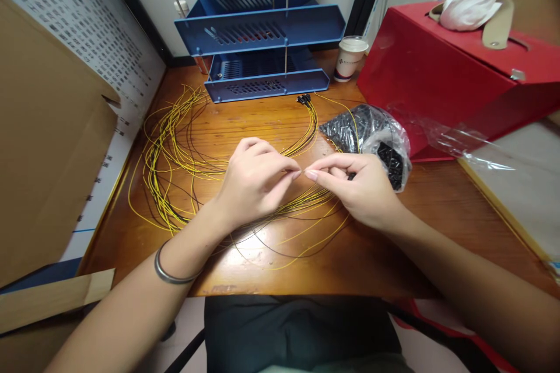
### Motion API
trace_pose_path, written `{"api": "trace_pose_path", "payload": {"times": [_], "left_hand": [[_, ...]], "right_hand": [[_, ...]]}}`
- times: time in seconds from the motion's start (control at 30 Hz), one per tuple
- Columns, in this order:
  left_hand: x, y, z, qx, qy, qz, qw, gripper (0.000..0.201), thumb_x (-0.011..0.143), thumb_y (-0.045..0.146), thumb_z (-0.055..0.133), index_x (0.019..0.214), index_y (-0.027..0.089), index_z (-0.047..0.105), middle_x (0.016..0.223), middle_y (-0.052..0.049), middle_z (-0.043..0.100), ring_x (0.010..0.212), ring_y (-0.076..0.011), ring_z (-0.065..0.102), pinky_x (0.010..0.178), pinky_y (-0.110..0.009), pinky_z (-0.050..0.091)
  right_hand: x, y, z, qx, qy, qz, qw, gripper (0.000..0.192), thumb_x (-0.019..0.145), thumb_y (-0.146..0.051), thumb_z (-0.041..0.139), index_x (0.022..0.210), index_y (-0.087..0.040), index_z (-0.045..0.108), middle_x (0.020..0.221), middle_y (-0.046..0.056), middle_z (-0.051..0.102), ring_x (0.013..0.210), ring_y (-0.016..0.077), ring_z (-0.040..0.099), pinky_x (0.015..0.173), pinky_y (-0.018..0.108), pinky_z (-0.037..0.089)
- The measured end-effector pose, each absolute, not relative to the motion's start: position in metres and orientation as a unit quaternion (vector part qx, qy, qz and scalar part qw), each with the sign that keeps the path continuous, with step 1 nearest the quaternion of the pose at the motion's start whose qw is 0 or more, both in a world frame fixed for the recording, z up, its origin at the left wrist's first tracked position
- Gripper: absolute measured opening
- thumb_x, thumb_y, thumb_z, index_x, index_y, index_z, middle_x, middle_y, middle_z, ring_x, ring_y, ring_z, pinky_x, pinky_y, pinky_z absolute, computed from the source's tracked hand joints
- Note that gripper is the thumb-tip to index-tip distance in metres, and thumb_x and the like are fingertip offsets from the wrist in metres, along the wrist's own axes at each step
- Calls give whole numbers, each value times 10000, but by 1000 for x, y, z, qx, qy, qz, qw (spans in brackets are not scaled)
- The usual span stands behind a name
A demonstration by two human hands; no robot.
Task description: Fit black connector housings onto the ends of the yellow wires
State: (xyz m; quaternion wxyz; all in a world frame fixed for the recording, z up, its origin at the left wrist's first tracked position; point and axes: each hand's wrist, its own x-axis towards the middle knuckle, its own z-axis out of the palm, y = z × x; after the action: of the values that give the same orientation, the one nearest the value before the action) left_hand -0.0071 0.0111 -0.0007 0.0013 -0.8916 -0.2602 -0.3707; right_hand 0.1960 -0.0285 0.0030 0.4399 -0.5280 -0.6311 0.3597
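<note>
Above the middle of the table, my left hand point(260, 177) is closed in a pinch, thumb against forefinger. My right hand point(356, 183) pinches too, and the two sets of fingertips almost meet. What lies between the fingertips is too small to make out. A small black piece shows by the curled fingers of my right hand; I cannot tell whether it is held. Long thin yellow and black wires point(160, 171) lie in a loose loop beneath and around both hands. Several small black connectors point(303, 99) end one wire bundle beyond the hands.
Right of the wires lies a clear plastic bag point(345, 128) of small black parts. A red box point(406, 87) with tissue, a paper cup point(349, 59) and blue stacked trays point(266, 90) stand along the back. Cardboard point(48, 145) leans at the left.
</note>
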Motion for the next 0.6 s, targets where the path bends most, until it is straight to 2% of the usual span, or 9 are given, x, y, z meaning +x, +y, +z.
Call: {"api": "trace_pose_path", "payload": {"times": [0.43,0.6], "left_hand": [[-7,11,-1,-891,-263,-371,4,100,907,181,617,872,184,710,789,-5,764,740,-171,620,843,-381,468],[-7,11,-1,-891,-262,-370,-1,100,905,189,613,877,187,709,794,-11,769,745,-173,626,851,-383,468]], "right_hand": [[196,-29,5,-543,-618,365,435,151,745,-261,765,796,-119,770,478,-105,272,470,64,244,484,263,171],[197,-28,7,-538,-622,401,403,262,777,-361,757,874,-119,783,499,-96,270,486,74,239,483,266,171]]}}
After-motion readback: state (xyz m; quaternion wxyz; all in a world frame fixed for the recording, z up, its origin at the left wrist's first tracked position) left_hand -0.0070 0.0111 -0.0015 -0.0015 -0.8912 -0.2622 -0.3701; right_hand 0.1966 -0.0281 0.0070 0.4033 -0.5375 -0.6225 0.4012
